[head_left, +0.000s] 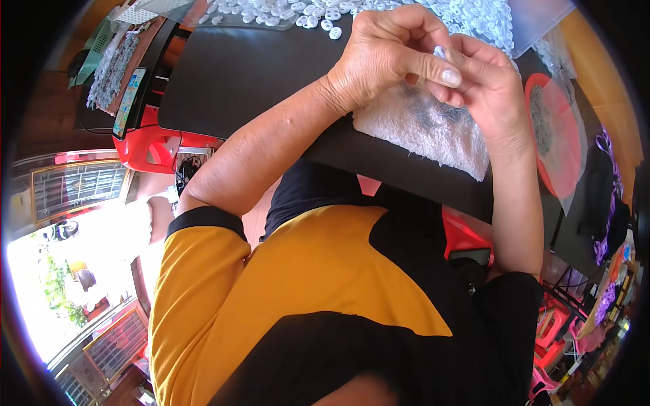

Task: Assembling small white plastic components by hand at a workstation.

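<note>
At the table's far side my left hand (386, 57) and my right hand (497, 84) meet, fingertips together. Between them a small pale blue plastic piece (439, 51) is pinched; fingers cover most of it. Just beyond lies a heap of light blue plastic pieces (484, 24). White oval pieces with holes (318, 9) are heaped left of that, and a few have strayed onto the table. Beneath my hands a pale pink towel (420, 132) with a greyish patch is spread at the table's near edge.
The dark tabletop (237, 74) stretches left of my forearm. On the right stands a red-rimmed round tray (535, 84), partly under clear plastic. A phone (128, 101) leans at the left, near a red stool (152, 145). Purple cords (602, 196) hang far right.
</note>
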